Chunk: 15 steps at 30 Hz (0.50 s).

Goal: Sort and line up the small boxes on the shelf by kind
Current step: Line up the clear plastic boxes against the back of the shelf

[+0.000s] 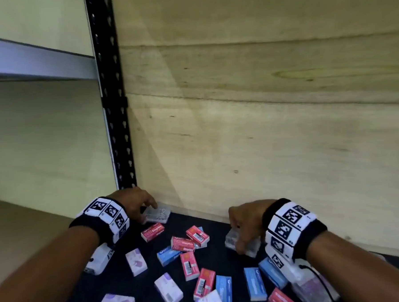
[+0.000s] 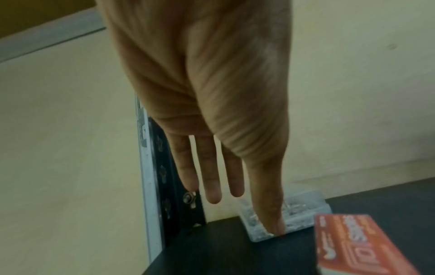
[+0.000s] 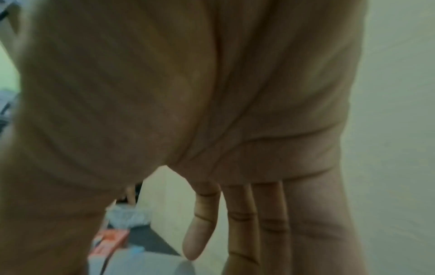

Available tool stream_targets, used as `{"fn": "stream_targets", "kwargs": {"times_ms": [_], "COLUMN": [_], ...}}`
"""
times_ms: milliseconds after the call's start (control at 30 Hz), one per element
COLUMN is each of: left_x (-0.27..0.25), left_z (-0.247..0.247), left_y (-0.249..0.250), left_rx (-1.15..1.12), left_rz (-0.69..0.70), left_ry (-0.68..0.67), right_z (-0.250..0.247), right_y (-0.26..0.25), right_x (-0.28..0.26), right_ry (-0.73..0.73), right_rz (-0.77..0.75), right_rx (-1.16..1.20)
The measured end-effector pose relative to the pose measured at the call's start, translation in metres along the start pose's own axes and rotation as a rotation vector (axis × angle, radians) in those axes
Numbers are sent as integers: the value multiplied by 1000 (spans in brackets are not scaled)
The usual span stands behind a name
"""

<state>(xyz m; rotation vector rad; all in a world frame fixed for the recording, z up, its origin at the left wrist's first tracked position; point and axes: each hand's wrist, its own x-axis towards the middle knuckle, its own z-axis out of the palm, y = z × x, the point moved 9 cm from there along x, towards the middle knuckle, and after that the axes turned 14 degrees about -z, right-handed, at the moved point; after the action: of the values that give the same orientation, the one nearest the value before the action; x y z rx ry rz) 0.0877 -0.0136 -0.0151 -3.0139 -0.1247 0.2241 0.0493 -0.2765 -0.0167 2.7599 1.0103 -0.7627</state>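
I count six red card staple boxes (image 1: 152,231), four blue ones (image 1: 255,283) and five white-and-lilac ones (image 1: 136,261), all small flat rectangles scattered on the dark matte shelf board (image 1: 222,260). There are two clear plastic boxes: my left hand (image 1: 132,204) touches the far-left one (image 1: 157,215) with straight fingers, by the pale plywood back wall (image 1: 262,124); my right hand (image 1: 245,222) curls around the other (image 1: 233,240), right of centre.
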Motion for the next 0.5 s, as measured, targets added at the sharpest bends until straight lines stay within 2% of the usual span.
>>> {"fn": "stream_targets", "kwargs": {"times_ms": [133, 500], "left_x": [7, 11], "left_z": [5, 8], "left_y": [-5, -1], "left_rx": [-16, 30], "left_rz": [-14, 47], "left_ry": [4, 43], "right_z": [-29, -57], "right_y": [-4, -42], "right_x": [0, 35], "right_ry": [135, 293], "right_rz": [-33, -224], "right_rx": [101, 157]}}
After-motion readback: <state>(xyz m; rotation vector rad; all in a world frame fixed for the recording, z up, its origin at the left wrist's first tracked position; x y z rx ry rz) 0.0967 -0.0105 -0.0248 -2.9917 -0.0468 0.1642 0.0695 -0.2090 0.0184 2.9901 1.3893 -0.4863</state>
